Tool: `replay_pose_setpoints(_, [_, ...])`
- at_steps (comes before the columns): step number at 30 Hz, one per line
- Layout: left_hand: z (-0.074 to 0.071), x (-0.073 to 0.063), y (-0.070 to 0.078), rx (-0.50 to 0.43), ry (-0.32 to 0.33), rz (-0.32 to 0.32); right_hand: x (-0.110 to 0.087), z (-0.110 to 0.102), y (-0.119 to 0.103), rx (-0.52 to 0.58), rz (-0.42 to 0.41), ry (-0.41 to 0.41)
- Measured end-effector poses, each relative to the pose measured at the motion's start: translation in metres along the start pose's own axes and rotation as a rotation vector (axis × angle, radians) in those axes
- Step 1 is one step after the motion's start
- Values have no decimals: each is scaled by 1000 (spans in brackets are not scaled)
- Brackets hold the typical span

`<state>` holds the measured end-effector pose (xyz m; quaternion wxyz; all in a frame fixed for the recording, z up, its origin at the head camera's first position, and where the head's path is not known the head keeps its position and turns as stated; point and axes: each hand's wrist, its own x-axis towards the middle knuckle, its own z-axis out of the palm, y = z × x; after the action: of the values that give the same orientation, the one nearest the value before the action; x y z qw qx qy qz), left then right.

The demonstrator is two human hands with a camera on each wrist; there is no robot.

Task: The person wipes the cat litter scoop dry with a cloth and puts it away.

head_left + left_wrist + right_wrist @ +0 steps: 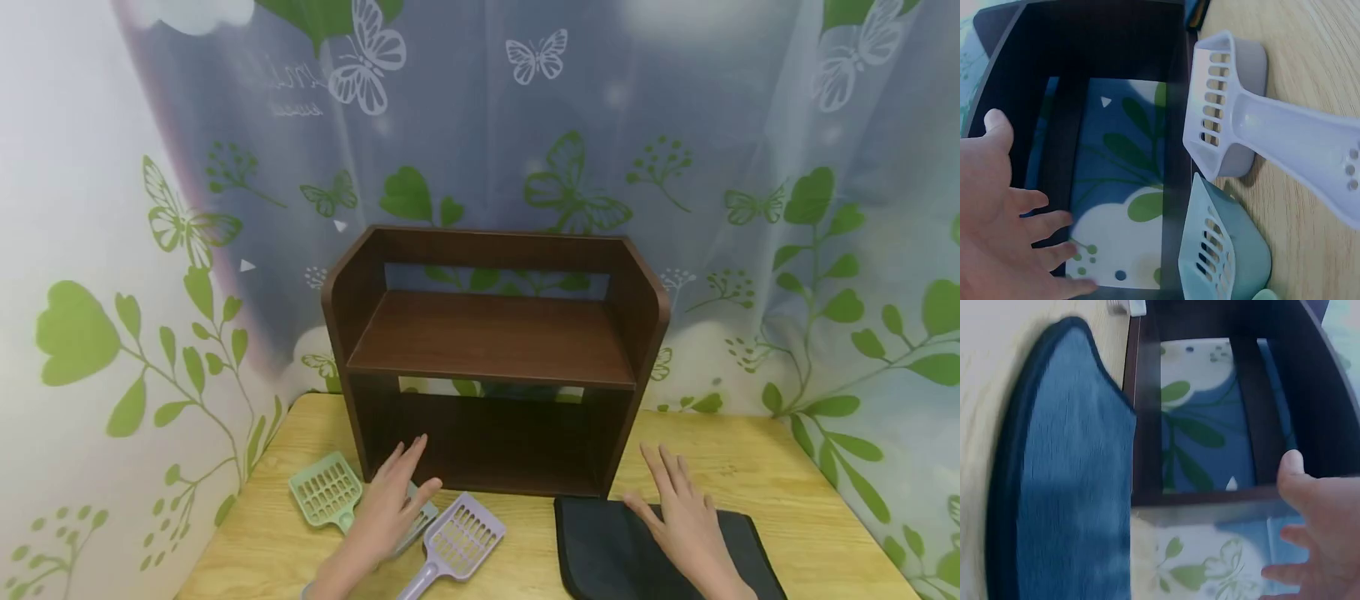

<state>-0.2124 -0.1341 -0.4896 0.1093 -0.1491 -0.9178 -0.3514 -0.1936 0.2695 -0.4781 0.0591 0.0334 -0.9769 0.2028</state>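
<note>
My left hand hovers with fingers spread over litter scoops in front of a dark brown two-tier shelf. A pale green scoop lies left of it and a lavender scoop lies to its right. Between them another scoop, greyish blue in the head view, is partly hidden by that hand. My right hand, fingers extended, is above a dark mat-like piece with a bound edge. Neither hand holds anything. In the left wrist view, the lavender scoop's slotted head stands near the shelf's front edge.
The shelf stands at the back of a light wooden table, with both its tiers bare. Behind and beside the table hangs a curtain printed with butterflies and leaves.
</note>
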Motion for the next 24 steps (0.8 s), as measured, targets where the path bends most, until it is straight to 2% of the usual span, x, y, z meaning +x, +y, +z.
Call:
replay_pose_setpoints(4, [-4,0,-5,-156,-3,-58,11,-3,15,36,-38,39])
replay_pose_setpoints(10, [-8,-7,-15,-213,-30,-94,26,5,39,36,-89,15])
replay_pose_setpoints(13, [-9,-13,-22,-239,-88,-85,32,11,47,14,-119,-26])
replay_pose_setpoints(17, [-9,-23,-29,-219,-172,-60,37,18,54,-14,-139,-96])
replay_pose_setpoints(20, [-9,-30,-32,-202,-218,-47,38,22,58,-15,-124,-138])
replay_pose_setpoints(24, [-8,-39,-33,-221,-291,-78,36,24,61,25,-85,-167])
